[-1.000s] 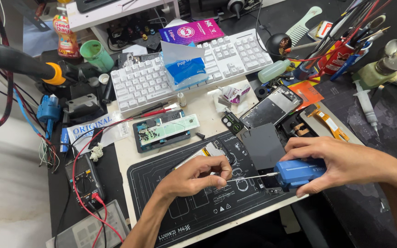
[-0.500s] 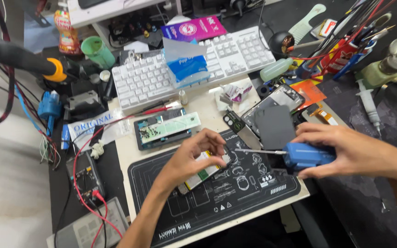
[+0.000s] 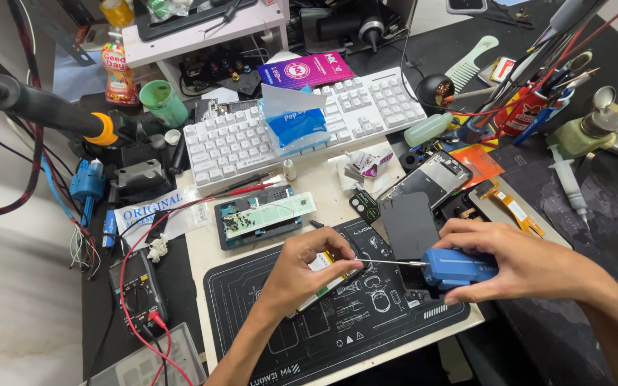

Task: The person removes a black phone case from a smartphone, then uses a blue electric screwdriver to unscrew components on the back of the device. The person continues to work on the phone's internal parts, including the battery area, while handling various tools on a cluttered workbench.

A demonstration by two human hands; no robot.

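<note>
Our right hand [image 3: 516, 261] grips the blue electric screwdriver [image 3: 459, 267], bit pointing toward nine o'clock; our left hand [image 3: 309, 268] pinches the small phone part [image 3: 323, 268], steadying it on the black mat [image 3: 337, 322].

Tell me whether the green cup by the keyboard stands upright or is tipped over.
Tipped: the green cup leans over, its open mouth tilted toward the camera, left of the white keyboard.
</note>
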